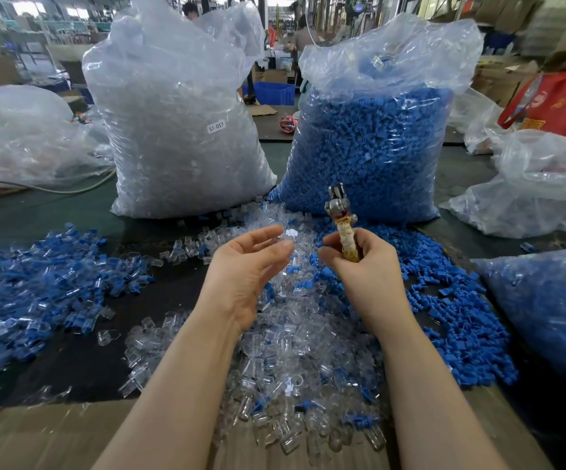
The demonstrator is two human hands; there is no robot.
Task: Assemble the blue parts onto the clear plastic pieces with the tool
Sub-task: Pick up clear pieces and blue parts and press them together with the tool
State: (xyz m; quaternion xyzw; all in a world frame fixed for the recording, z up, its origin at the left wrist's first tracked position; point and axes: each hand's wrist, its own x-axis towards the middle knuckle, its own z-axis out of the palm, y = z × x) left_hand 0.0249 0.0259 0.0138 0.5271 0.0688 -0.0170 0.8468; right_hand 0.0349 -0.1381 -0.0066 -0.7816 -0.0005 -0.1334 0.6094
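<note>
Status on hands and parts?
Right hand gripping tool, upright. Left hand open, empty. Clear pieces and blue parts piled loose below. Nothing blocking.

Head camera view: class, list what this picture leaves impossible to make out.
- Tool: its lower handle is hidden inside the right hand.
- Left hand: whether the fingertips pinch a clear piece is unclear, blurred against the clear pile.
- Bag label: too small to read surely.

A busy workshop hall stretches far beyond the fingers: daylight glows through windows (27, 8) at the back left, a blue crate (273, 93) sits behind the dark worktable (37, 212), cardboard boxes (498, 79) stack right.
</note>
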